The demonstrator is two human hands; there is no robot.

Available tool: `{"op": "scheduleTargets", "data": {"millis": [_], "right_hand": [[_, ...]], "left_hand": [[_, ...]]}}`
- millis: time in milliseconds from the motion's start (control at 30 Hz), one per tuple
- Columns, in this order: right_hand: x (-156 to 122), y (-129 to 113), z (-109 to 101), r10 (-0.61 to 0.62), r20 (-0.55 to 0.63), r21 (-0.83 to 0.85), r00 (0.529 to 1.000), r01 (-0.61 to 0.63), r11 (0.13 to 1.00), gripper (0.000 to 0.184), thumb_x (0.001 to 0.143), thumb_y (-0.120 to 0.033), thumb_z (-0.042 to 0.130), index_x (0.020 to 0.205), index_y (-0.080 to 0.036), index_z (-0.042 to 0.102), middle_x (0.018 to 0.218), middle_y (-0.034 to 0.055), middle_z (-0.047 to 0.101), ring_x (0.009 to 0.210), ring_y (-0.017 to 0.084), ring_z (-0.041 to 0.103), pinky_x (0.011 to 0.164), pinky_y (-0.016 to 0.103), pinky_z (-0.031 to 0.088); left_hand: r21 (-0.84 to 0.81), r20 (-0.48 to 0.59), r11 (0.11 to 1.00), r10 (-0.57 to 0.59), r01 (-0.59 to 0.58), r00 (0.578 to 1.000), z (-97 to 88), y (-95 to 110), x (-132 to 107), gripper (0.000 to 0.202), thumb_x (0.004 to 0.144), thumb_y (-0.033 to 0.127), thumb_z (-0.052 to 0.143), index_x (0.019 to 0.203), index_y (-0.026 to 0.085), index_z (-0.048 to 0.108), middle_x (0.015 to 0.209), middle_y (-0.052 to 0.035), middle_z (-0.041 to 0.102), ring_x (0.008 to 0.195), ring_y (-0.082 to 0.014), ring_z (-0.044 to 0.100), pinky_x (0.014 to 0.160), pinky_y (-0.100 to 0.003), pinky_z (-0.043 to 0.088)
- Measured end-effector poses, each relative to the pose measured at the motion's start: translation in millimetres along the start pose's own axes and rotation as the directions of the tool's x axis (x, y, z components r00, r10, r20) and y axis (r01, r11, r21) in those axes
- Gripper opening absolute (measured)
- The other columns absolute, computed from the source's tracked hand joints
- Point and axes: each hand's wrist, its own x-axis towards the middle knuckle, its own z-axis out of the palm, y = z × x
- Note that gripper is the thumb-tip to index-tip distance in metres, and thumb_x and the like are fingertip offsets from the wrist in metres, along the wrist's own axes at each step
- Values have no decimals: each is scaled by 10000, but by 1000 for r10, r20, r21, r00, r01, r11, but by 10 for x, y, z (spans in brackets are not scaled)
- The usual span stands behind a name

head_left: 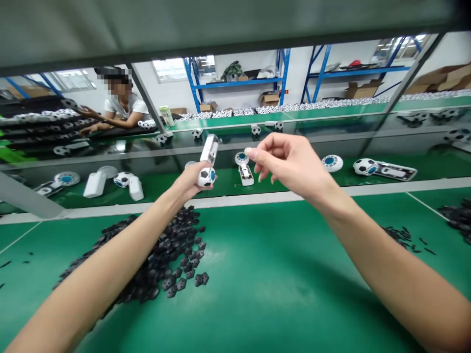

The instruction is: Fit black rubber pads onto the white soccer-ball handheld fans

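- Currently, the left hand (pixel 193 181) grips a miniature football (pixel 206 177) and a white plastic casing (pixel 209 149).
- The right hand (pixel 283 164) pinches narrowly, holding nothing visible, near a blue-and-white disc (pixel 242 158).
- Black hexagonal pieces (pixel 176 255) lie heaped on the green worktop (pixel 257 274).

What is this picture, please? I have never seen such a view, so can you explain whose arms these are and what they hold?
This picture comes from one camera worn on a person's head, looking forward and down, so both arms are that person's own. The left hand holds a small football-patterned ball and a white plastic casing. The right hand is raised with its fingers pinched, and I cannot see anything clearly held there. A heap of black hexagonal pieces lies on the green workbench. Farther away, a co-worker works at another bench.
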Motion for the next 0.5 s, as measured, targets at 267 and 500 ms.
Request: {"op": "scheduleTargets", "data": {"millis": [267, 500], "right_hand": [[-37, 126, 41, 96, 126, -137, 987, -79, 987, 320, 927, -460, 819, 807, -192, 691, 744, 39, 775, 647, 157, 714, 610, 265, 526], [-282, 401, 551, 201, 488, -446, 849, 45, 894, 169, 999, -305, 726, 857, -215, 748, 816, 23, 820, 715, 190, 754, 677, 308, 478]], "left_hand": [[306, -148, 952, 73, -25, 986, -287, -198, 573, 376, 770, 480, 860, 824, 200, 616, 933, -95, 758, 1361, -352, 639, 1071, -425, 513], [365, -208, 918, -82, 154, 975, -244, -574, 612, 399, 661, 336, 936, 837, 133, 641, 776, -92, 726, 1035, -345, 767, 827, -405, 620]]}}
